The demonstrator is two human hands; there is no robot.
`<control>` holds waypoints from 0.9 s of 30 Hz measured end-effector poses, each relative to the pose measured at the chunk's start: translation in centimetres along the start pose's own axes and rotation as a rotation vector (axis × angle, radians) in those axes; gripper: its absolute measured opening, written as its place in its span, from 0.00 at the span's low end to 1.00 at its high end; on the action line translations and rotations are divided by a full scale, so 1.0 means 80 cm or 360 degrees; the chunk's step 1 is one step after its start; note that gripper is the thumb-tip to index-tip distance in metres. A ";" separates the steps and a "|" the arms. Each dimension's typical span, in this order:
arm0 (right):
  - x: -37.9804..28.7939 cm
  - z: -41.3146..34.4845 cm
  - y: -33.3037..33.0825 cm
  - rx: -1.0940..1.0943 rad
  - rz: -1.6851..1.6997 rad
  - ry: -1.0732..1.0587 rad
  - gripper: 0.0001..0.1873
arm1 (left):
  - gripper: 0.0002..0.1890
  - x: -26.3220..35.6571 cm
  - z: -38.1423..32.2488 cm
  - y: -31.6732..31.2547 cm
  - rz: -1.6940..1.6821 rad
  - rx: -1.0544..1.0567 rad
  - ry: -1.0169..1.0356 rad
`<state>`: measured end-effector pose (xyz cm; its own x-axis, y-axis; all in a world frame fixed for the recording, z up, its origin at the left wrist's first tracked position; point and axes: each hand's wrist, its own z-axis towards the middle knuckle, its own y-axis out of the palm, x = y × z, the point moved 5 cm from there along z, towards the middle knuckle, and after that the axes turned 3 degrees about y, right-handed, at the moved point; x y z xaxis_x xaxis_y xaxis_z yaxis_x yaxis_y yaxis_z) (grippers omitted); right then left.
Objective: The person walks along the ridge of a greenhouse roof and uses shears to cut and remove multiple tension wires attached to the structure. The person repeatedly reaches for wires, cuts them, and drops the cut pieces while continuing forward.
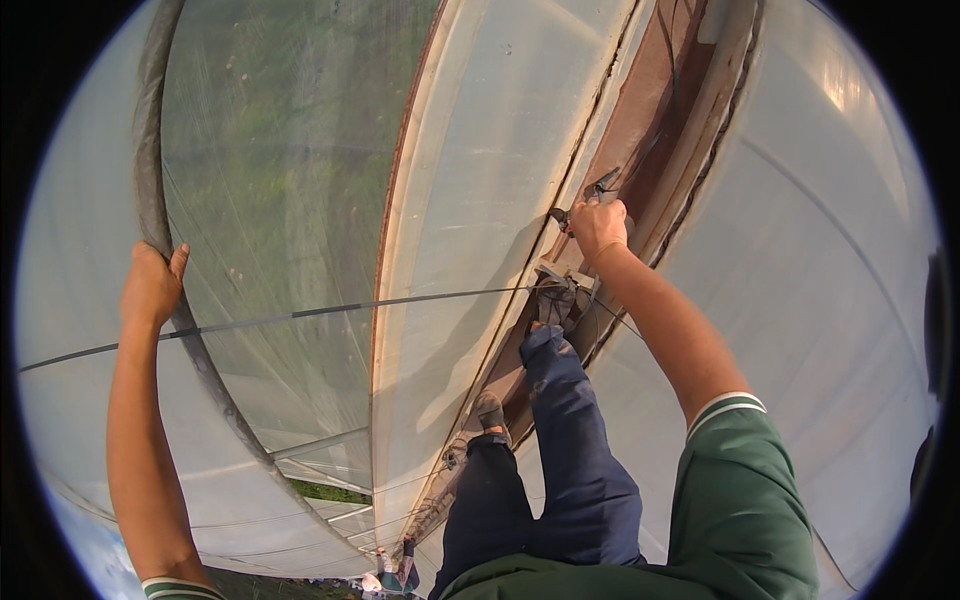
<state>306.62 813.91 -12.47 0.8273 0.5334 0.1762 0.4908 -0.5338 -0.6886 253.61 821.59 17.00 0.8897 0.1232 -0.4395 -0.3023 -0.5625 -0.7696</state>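
My left hand [156,281] is closed around a long grey roll of plastic film [201,356] that curves down along the side of the greenhouse opening. Above the narrow gutter, my right hand [600,229] is shut on a dark tool [602,184], whose exact kind I cannot tell. Just left of that hand a small dark object with a bit of red [561,219] shows at the gutter's edge. A thin black strap [330,308] runs from the roll to a bracket [566,274] by my front shoe [556,301].
I stand in a rusty brown gutter [517,356] between plastic film roofs [787,262]. Wires and cords cross the gutter. Metal bars [319,444] span the opening at the left. Another person [397,574] is farther down along the gutter.
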 end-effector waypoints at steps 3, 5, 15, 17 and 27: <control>0.005 0.024 0.001 -0.0005 -0.0123 -0.0098 0.07 | 0.29 0.008 -0.003 -0.007 0.0031 0.0008 0.0005; 0.012 0.036 0.004 0.0071 -0.0091 -0.0204 0.05 | 0.29 0.012 -0.004 -0.009 0.0013 -0.0006 -0.0005; 0.066 0.058 0.053 0.0142 0.0283 -0.0482 0.12 | 0.26 0.002 -0.009 -0.002 -0.0132 -0.0042 -0.0121; 0.069 0.065 0.075 0.0079 0.0369 -0.0481 0.15 | 0.26 -0.002 -0.006 0.000 -0.0102 -0.0076 -0.0124; 0.029 0.013 0.166 -0.0360 0.1448 -0.0006 0.18 | 0.26 -0.003 -0.005 -0.008 0.0030 0.0010 0.0047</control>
<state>314.78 808.78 -21.94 0.9187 -0.1500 -0.3655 -0.3027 -0.8616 -0.4073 253.76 821.56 17.75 0.8936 0.0887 -0.4401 -0.3209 -0.5592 -0.7644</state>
